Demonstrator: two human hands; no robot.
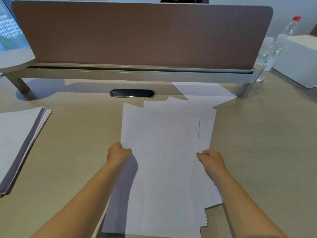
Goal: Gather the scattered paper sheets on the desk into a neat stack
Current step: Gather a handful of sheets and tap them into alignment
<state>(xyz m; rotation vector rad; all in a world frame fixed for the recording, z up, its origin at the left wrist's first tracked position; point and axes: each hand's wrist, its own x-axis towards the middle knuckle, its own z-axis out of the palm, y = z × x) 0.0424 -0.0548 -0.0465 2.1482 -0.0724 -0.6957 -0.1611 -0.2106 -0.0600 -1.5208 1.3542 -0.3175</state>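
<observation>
**A:** Status on the paper sheets [161,152]?

**B:** Loose overlapping pile, centre of the tabletop [77,143], edges fanned out, corners sticking out at the far end. Both hands on it. Left hand [118,154] grips the left edge, fingers curled round it, thumb on top. Right hand [211,159] grips the right edge the same way, fingers curled, pinching the sheets.

**A:** Any strays?

**B:** One sheet [204,91] further back right, partly under the divider rail [137,74], touching the pile's far corner.

**A:** Rest of the tabletop?

**B:** Separate paper stack [18,141] at the left, well apart from the pile. Brown partition panel [140,35] across the back, black cable grommet [132,93] just in front of it. Water bottles [274,48] and a white box [298,60] far right.
</observation>
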